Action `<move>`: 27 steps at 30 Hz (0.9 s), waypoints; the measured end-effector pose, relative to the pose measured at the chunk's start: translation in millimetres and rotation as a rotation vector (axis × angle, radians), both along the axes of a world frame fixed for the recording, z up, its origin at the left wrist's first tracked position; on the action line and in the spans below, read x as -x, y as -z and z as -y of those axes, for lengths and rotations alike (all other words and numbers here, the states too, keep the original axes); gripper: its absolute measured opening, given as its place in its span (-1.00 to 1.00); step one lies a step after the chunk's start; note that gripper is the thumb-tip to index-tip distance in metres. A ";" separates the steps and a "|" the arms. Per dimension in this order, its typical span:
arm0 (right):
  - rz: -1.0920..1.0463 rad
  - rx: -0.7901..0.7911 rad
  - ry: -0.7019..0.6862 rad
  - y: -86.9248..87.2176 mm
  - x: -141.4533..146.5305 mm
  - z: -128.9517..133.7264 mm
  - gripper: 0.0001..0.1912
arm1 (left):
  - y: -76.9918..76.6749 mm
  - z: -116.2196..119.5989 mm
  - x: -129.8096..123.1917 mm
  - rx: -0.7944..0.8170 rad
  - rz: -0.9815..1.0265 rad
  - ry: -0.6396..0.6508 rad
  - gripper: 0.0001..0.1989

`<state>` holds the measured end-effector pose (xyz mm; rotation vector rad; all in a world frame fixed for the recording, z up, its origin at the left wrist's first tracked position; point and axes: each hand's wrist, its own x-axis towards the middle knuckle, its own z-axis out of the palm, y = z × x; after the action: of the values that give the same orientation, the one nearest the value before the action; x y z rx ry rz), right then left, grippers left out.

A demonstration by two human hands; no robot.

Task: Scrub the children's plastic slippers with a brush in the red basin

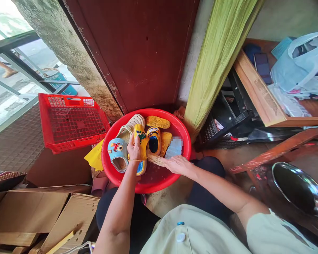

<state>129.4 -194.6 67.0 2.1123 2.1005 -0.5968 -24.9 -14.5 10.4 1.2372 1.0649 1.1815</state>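
A round red basin [187,141] holds dark water and several slippers. My left hand [134,149] grips a yellow slipper [144,146] with a green figure on its strap, near the basin's middle. My right hand [176,165] is closed on a pale scrubbing brush [157,159], whose far end touches or nearly touches that slipper. A light blue slipper [117,150] with a bear figure and a beige clog [135,123] lie on the left. Behind and right are a yellow slipper with a dark blue inside [154,139], yellow soles [158,122] and a light blue sole [175,148].
A red plastic crate [74,123] stands at the left, above cardboard boxes [31,211]. Behind the basin is a dark red door [137,53], with a green curtain [214,60] beside it. A wooden drawer [262,95] with bags and a metal pot [294,183] are at the right.
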 end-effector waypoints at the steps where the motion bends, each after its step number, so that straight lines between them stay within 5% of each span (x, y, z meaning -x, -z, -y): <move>1: -0.028 -0.018 0.025 3.0 -8.2 7.9 -0.39 | -3.4 -0.1 0.8 -0.062 0.004 0.013 -0.31; 6: -0.279 -0.138 0.267 24.9 -46.4 22.7 -0.40 | -21.7 -6.6 14.0 -0.222 0.030 0.049 -0.07; 11: -0.782 -0.282 0.481 48.6 -39.8 2.8 -0.44 | -32.9 -4.8 17.6 -0.250 0.008 -0.006 -0.23; 16: -1.068 -0.275 0.682 64.8 -23.7 -28.1 -0.58 | -34.1 -2.4 15.8 -0.306 -0.080 -0.083 -0.36; 20: -1.147 -0.312 0.735 74.9 -27.5 -42.9 -0.60 | -33.3 -5.8 18.1 -0.329 -0.174 -0.163 -0.42; 27: -1.078 -0.300 0.752 91.1 -21.9 -37.1 -0.63 | -36.9 -9.8 24.3 -0.360 -0.233 -0.123 -0.44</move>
<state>151.3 -157.5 -24.1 3.2276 1.6348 -1.9660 -49.2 -4.7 47.3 1.6394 1.1439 1.3909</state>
